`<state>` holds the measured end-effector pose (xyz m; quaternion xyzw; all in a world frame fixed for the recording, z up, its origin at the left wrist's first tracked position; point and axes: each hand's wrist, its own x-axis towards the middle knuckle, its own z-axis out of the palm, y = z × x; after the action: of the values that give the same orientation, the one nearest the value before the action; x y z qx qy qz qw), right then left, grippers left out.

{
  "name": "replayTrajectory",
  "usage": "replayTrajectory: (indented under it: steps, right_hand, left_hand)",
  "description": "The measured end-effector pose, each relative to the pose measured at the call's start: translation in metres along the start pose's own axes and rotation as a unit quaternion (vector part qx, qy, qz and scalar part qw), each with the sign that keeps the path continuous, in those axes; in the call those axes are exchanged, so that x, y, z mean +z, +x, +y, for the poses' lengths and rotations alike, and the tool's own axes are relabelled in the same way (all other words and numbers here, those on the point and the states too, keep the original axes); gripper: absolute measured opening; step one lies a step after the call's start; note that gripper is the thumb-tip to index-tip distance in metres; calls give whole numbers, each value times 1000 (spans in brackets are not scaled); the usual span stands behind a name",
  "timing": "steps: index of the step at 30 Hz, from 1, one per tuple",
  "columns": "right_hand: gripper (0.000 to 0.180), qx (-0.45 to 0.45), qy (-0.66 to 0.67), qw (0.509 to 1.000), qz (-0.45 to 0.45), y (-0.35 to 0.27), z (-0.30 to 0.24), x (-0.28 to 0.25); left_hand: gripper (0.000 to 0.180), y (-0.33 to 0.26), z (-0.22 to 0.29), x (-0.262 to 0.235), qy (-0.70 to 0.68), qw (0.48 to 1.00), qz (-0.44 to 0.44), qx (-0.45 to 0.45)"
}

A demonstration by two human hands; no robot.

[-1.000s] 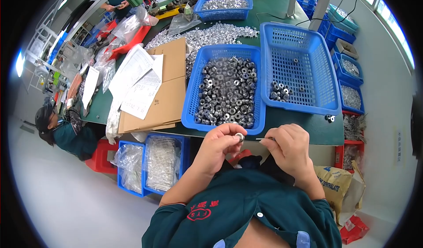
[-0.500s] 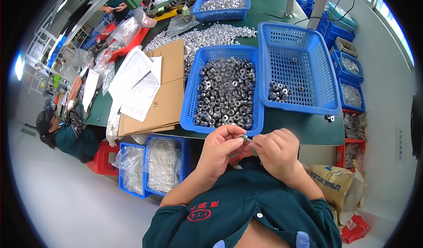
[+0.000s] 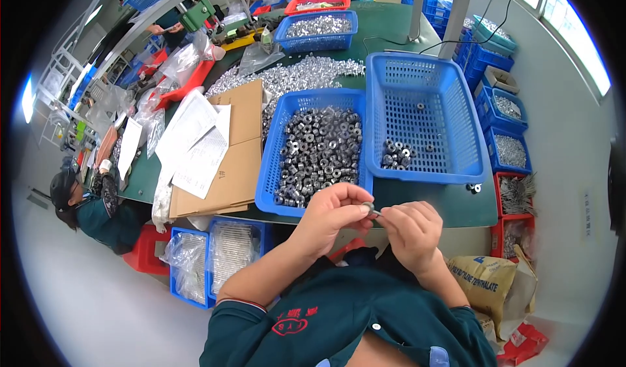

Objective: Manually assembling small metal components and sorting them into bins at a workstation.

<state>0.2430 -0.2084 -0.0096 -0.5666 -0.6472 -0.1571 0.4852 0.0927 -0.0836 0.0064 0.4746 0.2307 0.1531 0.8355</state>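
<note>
My left hand (image 3: pixel 331 218) pinches a small round metal bushing (image 3: pixel 370 206) between thumb and fingers. Close beside it, my right hand (image 3: pixel 415 231) is closed on a thin rod-like tool (image 3: pixel 377 213), whose tip meets the bushing; whether it enters the hole I cannot tell. Both hands are held in front of my body at the table's near edge. Just beyond them stands a blue basket (image 3: pixel 268 171) heaped with dark, shiny metal bushings (image 3: pixel 319 152). To its right, a second blue basket (image 3: pixel 450 116) holds a small cluster of bushings (image 3: pixel 396 153).
Cardboard (image 3: pixel 244 165) and paper sheets (image 3: pixel 202 165) lie left of the baskets on the green table (image 3: pixel 443 204). Behind is a pile of silvery parts (image 3: pixel 293 73). A few bushings (image 3: pixel 474 188) rest near the right corner. A co-worker (image 3: pixel 98 210) sits at left.
The view has tilted, so the table and baskets appear lower and slightly to the left. My hands stay together with the bushing and the thin tool, the bushing turned a little.
</note>
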Motion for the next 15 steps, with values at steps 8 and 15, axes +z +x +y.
replayTrajectory:
  steps: [8,15]
  right_hand:
    - [19,149,8,986,76,-28,6,-22]
    - [16,190,16,981,43,-43,3,-25]
  left_hand:
    - [16,127,27,18,540,804,-35,247]
    - [22,188,7,31,821,532,-200,56]
